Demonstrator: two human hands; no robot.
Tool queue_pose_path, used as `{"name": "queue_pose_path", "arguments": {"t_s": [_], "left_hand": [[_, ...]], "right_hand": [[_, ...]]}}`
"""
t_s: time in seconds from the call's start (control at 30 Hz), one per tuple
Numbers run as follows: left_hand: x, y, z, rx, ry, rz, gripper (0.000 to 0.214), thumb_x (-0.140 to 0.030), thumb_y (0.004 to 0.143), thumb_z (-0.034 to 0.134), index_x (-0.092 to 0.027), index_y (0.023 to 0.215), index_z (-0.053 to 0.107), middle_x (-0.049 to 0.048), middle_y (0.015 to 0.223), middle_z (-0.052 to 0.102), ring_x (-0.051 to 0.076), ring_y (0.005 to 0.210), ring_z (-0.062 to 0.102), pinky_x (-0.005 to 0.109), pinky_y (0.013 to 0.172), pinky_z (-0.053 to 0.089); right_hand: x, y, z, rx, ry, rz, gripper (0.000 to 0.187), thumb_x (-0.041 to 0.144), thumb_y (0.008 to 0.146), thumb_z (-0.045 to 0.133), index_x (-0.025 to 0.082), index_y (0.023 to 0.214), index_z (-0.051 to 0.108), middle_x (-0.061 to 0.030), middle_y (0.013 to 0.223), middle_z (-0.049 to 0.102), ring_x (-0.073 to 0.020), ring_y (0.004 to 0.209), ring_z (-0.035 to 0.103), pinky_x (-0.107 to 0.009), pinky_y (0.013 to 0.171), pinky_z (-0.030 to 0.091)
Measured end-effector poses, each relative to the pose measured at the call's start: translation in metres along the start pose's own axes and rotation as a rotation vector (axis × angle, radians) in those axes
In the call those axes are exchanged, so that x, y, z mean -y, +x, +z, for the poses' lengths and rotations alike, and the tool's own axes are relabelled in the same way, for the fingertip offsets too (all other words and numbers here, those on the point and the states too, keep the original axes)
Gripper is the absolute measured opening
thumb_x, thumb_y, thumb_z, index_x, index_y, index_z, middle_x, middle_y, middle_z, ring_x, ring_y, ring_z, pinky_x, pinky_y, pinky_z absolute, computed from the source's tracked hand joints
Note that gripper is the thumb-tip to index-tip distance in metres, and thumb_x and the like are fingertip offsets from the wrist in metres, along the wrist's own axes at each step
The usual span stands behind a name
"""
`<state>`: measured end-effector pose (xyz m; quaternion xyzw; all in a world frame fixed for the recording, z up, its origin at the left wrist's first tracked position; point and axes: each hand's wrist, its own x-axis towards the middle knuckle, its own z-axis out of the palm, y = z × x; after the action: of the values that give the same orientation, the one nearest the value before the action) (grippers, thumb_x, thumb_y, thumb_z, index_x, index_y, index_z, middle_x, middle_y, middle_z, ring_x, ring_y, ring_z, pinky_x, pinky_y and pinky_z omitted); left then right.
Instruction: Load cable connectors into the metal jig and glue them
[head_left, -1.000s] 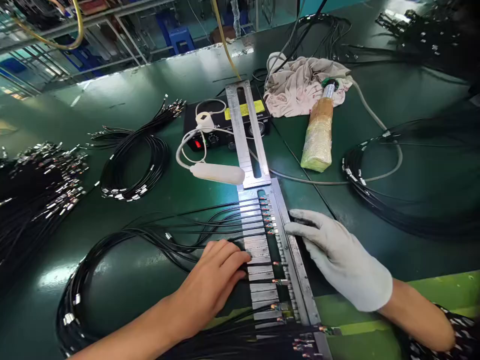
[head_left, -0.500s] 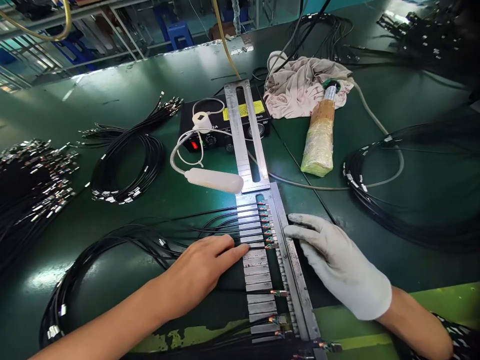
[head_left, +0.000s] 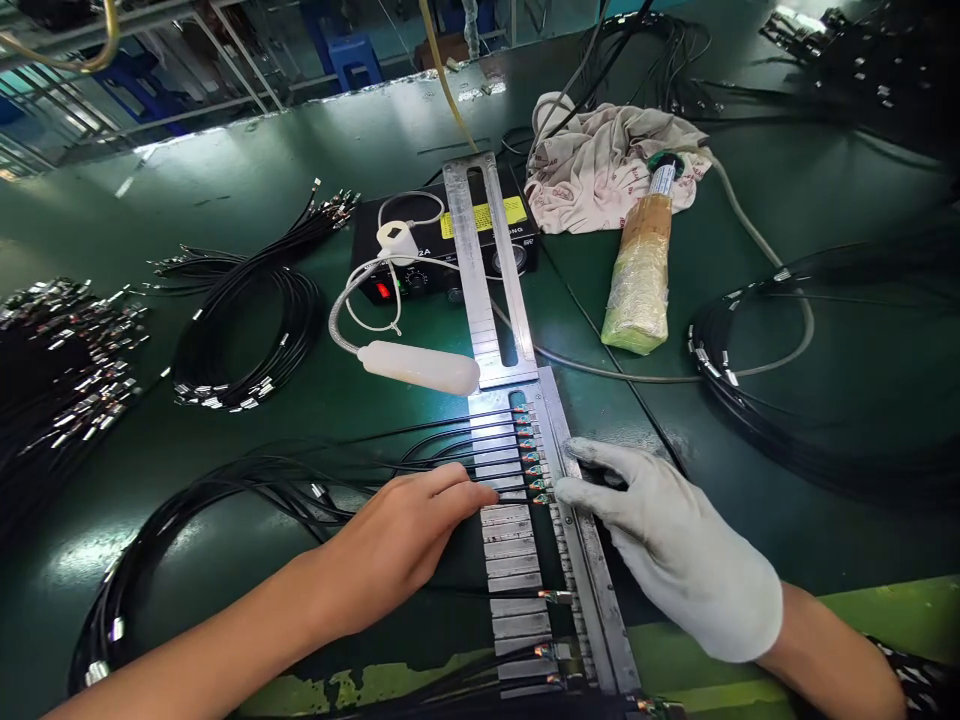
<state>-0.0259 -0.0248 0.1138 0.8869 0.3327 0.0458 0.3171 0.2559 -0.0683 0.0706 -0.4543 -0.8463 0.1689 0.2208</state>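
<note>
My bare left hand (head_left: 412, 525) is closed, thumb and forefinger pinching a black cable (head_left: 514, 501) that lies across the slotted metal fixture (head_left: 511, 548). Several other cables sit side by side in the slots above it, their stripped ends with coloured wires and small metal connectors (head_left: 534, 457) pointing right. Wearing a white glove, my right hand (head_left: 667, 540) has its thumb and fingers apart. Its fingertips touch the long metal rail (head_left: 592, 580) on the fixture's right side, near the cable ends. I see nothing held in it.
A white lamp (head_left: 420, 368) shines over the fixture's upper part. Behind stand a black control box (head_left: 420, 270), a crumpled cloth (head_left: 592, 150) and a wrapped bottle-like object (head_left: 640, 270). Coiled cables (head_left: 247, 340) lie left, another coil (head_left: 720, 400) right.
My right thumb and fingers have shifted slightly down and left along the rail, spreading a little. My left hand stays at the same cable. The view has shifted slightly.
</note>
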Motion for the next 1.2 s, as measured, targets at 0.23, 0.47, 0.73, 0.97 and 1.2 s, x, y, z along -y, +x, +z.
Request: {"name": "queue_pose_path", "arguments": {"t_s": [0.23,0.47,0.73,0.97,1.2], "left_hand": [[0.006,-0.023,0.043,-0.409,0.465,0.062,0.045,-0.004,0.098,0.033,-0.023,0.131,0.056,0.0083,0.106,0.055,0.021,0.1,0.05,0.038,0.086,0.034],[-0.014,-0.04,0.044,-0.237,0.302,0.127,0.031,-0.015,0.098,0.047,-0.014,0.129,0.052,0.0069,0.101,0.062,0.019,0.093,0.054,0.037,0.085,0.038],[-0.011,-0.043,0.039,-0.32,0.103,0.053,0.032,-0.006,0.097,0.041,-0.018,0.125,0.052,0.0073,0.11,0.062,0.013,0.1,0.061,0.022,0.09,0.05],[-0.005,-0.032,0.026,-0.234,0.132,0.05,0.045,-0.002,0.094,0.033,-0.021,0.13,0.052,0.0067,0.108,0.062,0.014,0.092,0.063,0.022,0.081,0.054],[-0.006,-0.034,0.027,-0.237,0.184,0.029,0.047,-0.001,0.094,0.034,-0.02,0.134,0.048,0.0075,0.108,0.061,0.014,0.094,0.062,0.023,0.081,0.053]], "right_hand": [[-0.003,0.001,0.002,0.009,-0.01,-0.015,0.062,-0.002,0.085,0.04,0.034,0.134,0.05,-0.0085,0.141,0.047,-0.0243,0.121,0.054,-0.045,0.091,0.054],[0.0,-0.007,0.001,-0.05,0.006,0.022,0.044,0.008,0.093,0.041,0.03,0.128,0.055,-0.009,0.137,0.053,-0.0246,0.12,0.057,-0.047,0.092,0.055],[0.0,-0.008,0.002,-0.08,0.032,0.068,0.042,0.006,0.092,0.041,0.027,0.125,0.055,-0.0079,0.134,0.056,-0.022,0.119,0.059,-0.045,0.094,0.055],[0.0,-0.007,0.001,-0.069,0.043,0.073,0.043,0.005,0.091,0.041,0.028,0.125,0.054,-0.0077,0.133,0.057,-0.0229,0.116,0.059,-0.047,0.093,0.055],[0.0,-0.005,0.001,-0.074,0.081,0.077,0.043,0.005,0.089,0.043,0.028,0.124,0.054,-0.0078,0.131,0.058,-0.0239,0.115,0.06,-0.049,0.092,0.055]]}}
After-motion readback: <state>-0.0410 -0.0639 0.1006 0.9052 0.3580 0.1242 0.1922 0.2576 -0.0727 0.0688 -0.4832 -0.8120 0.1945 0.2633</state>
